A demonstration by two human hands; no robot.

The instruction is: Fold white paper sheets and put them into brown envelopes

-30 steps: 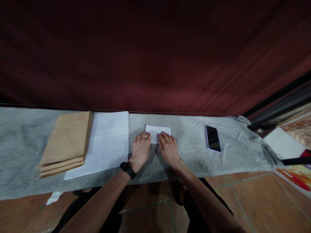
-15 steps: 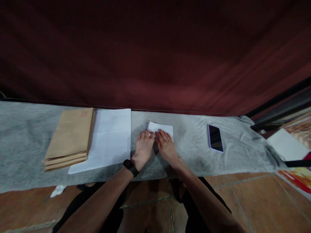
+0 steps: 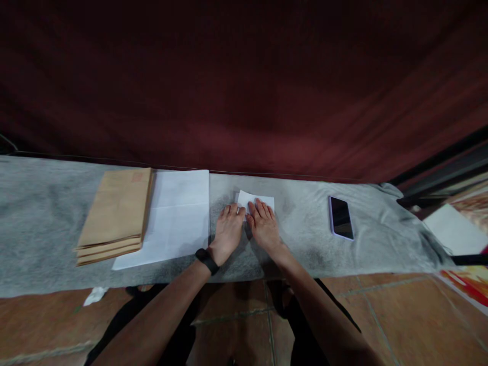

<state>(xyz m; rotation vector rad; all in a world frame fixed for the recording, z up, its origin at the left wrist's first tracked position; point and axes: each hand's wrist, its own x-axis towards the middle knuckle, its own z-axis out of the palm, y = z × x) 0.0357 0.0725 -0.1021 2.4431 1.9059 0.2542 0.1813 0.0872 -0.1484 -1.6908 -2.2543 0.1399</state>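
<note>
My R hand [image 3: 264,226] lies flat on small white paper [image 3: 245,197], L hand [image 3: 229,229] at its L edge (can't tell if pinching), prob. steadying it on table [image 3: 301,229] btwn big sheet [image 3: 181,218] & phone [image 3: 341,217].

Nothing legible anywhere here! Up on the brown paper stack [image 3: 117,211] sits a small reddish mark [image 3: 137,177], possibly a printed stamp, but it's far too blurred to read.
</note>
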